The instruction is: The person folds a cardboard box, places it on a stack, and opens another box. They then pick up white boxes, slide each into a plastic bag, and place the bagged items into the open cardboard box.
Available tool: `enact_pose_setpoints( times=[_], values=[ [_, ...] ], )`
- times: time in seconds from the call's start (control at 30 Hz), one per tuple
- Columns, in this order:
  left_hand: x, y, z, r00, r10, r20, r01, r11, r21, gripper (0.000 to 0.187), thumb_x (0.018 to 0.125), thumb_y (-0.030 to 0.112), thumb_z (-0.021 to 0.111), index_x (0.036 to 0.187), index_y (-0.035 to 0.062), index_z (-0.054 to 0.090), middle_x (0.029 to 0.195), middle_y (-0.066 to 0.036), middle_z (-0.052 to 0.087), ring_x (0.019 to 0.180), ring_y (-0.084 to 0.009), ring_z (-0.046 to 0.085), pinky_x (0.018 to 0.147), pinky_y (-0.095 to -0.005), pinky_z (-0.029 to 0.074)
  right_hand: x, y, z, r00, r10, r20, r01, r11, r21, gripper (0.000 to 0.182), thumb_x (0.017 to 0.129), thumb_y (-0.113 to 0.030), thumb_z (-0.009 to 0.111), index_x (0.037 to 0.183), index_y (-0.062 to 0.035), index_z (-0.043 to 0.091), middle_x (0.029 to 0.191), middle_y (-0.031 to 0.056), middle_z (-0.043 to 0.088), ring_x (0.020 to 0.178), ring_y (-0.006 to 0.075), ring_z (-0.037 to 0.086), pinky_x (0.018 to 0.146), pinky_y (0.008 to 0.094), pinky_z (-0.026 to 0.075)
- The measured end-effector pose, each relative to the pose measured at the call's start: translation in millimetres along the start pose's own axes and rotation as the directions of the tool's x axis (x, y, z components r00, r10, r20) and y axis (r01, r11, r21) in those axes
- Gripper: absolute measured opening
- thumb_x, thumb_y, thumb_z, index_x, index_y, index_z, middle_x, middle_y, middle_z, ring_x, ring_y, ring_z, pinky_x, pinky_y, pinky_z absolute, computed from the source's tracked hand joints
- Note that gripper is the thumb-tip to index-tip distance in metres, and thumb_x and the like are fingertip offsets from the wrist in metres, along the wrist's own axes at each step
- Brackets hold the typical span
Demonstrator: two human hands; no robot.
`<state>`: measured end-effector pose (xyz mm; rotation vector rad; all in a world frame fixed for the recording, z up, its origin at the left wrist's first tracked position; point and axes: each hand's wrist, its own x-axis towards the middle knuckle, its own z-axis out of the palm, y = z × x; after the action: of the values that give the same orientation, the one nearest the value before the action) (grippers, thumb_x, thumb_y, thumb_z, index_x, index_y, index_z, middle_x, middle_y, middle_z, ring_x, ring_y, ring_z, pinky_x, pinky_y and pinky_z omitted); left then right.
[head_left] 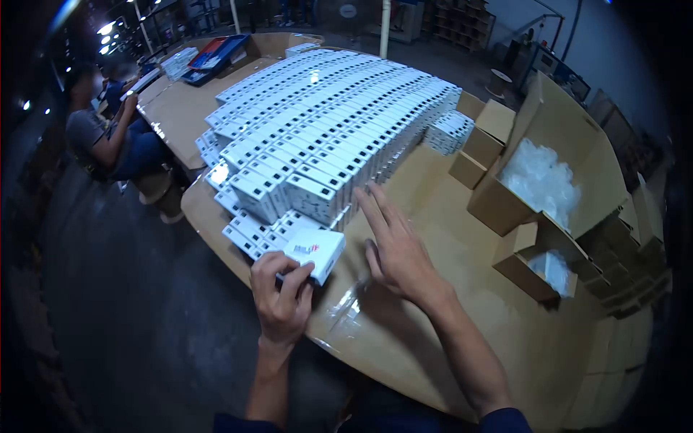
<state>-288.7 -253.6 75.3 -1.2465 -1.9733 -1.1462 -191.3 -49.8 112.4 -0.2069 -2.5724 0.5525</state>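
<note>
My left hand (281,296) grips the near edge of a small white box (315,250) with red and dark print on its top face. That box is beside the low front rows of a large stack of white boxes (310,123), which covers much of the table. My right hand (397,249) is held over the table just right of the stack's front corner, fingers spread, with nothing in it. Its fingertips come close to the side of the stack; whether they touch it I cannot tell.
Open cardboard boxes (577,137) with clear plastic bags (541,180) stand on the right. A smaller white stack (449,133) is behind. Red and blue trays (216,56) lie at the table's far left. People (108,137) sit beyond the left edge.
</note>
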Motion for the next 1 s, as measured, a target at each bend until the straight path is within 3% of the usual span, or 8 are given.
enact_pose_setpoints(
  times=[0.1, 0.2, 0.3, 0.43, 0.6, 0.7, 0.83, 1.0],
  values=[
    [-17.5, 16.0, 15.5, 0.999, 0.035, 0.01, -0.033, 0.989, -0.146, 0.052, 0.058, -0.015, 0.075, 0.106, 0.0063, 0.072, 0.107, -0.012, 0.057, 0.112, -0.0394, 0.059, 0.091, -0.0507, 0.053, -47.9, -6.2, -19.1, 0.975, 0.22, 0.041, -0.22, 0.916, 0.336, 0.069, 0.097, -0.01, 0.062, 0.16, -0.0073, 0.031, 0.139, 0.0252, 0.05, 0.117, 0.0347, 0.06, 0.099, 0.0419, 0.051],
    [-23.6, 31.5, 38.3, 0.995, 0.092, 0.034, -0.081, 0.966, -0.244, 0.049, 0.061, -0.015, 0.075, 0.105, 0.0076, 0.072, 0.108, -0.012, 0.058, 0.11, -0.0391, 0.06, 0.088, -0.0476, 0.054, -92.7, -0.2, -27.7, 0.87, 0.38, 0.313, -0.482, 0.523, 0.703, 0.062, 0.103, -0.015, 0.059, 0.159, -0.0086, 0.034, 0.132, 0.0166, 0.057, 0.111, 0.0199, 0.06, 0.095, 0.032, 0.05],
    [-26.6, 61.2, 61.6, 0.986, 0.139, 0.091, -0.104, 0.944, -0.313, 0.048, 0.062, -0.011, 0.078, 0.105, 0.0087, 0.072, 0.107, -0.012, 0.058, 0.109, -0.0389, 0.061, 0.088, -0.0467, 0.054, -125.3, 8.4, -30.7, 0.884, 0.323, 0.337, -0.408, 0.184, 0.894, 0.055, 0.107, -0.017, 0.056, 0.158, -0.0093, 0.037, 0.128, 0.01, 0.058, 0.111, 0.0105, 0.055, 0.093, 0.0262, 0.049],
    [-24.4, 119.9, 91.7, 0.946, 0.186, 0.266, -0.036, 0.874, -0.484, 0.046, 0.061, -0.004, 0.088, 0.101, 0.0102, 0.07, 0.112, -0.011, 0.058, 0.11, -0.0325, 0.062, 0.091, -0.0451, 0.054, -154.6, 27.3, -51.3, 0.834, 0.54, 0.115, -0.321, 0.305, 0.897, 0.036, 0.107, -0.015, 0.056, 0.141, -0.0035, 0.057, 0.129, 0.0095, 0.06, 0.112, 0.0117, 0.058, 0.095, 0.0281, 0.05],
    [29.2, 166.6, 142.3, 0.869, 0.337, 0.363, 0.048, 0.672, -0.739, 0.039, 0.074, 0.016, 0.089, 0.106, 0.0049, 0.069, 0.107, -0.015, 0.063, 0.096, -0.0288, 0.067, 0.082, -0.0392, 0.056, -209.9, 69.7, -114.6, 0.71, 0.697, 0.105, -0.265, 0.126, 0.956, 0.019, 0.103, 0.0, 0.056, 0.117, 0.0031, 0.068, 0.114, 0.0087, 0.069, 0.102, 0.0155, 0.066, 0.088, 0.0315, 0.059],
    [92.7, 200.6, 202.6, 0.856, 0.391, 0.338, -0.044, 0.707, -0.706, 0.026, 0.08, 0.006, 0.08, 0.102, 0.0021, 0.066, 0.102, -0.014, 0.065, 0.092, -0.0269, 0.066, 0.078, -0.0367, 0.054, -221.2, 86.7, -164.0, 0.62, 0.777, -0.106, -0.315, 0.37, 0.874, 0.021, 0.101, 0.005, 0.052, 0.108, 0.0046, 0.072, 0.106, 0.0095, 0.071, 0.102, 0.015, 0.067, 0.087, 0.0289, 0.057],
    [169.4, 241.3, 317.4, 0.826, 0.527, 0.201, -0.281, 0.694, -0.663, 0.027, 0.084, 0.005, 0.077, 0.107, 0.0007, 0.065, 0.106, -0.015, 0.066, 0.096, -0.0338, 0.066, 0.085, -0.0402, 0.053, -218.8, 125.4, -217.4, 0.659, 0.562, -0.499, -0.436, 0.827, 0.355, 0.022, 0.094, -0.003, 0.064, 0.111, -0.0067, 0.076, 0.102, 0.0094, 0.071, 0.08, 0.0126, 0.058, 0.068, 0.0272, 0.047],
    [207.7, 259.9, 427.3, 0.674, 0.679, 0.289, -0.403, 0.667, -0.627, 0.033, 0.085, 0.011, 0.077, 0.114, 0.0021, 0.066, 0.104, -0.016, 0.069, 0.099, -0.0387, 0.066, 0.089, -0.0452, 0.051, -196.9, 171.5, -253.0, 0.616, 0.419, -0.667, -0.482, 0.87, 0.102, 0.033, 0.088, -0.009, 0.069, 0.12, -0.0168, 0.075, 0.113, 0.0163, 0.065, 0.102, 0.0301, 0.061, 0.088, 0.0372, 0.052]
  ],
)
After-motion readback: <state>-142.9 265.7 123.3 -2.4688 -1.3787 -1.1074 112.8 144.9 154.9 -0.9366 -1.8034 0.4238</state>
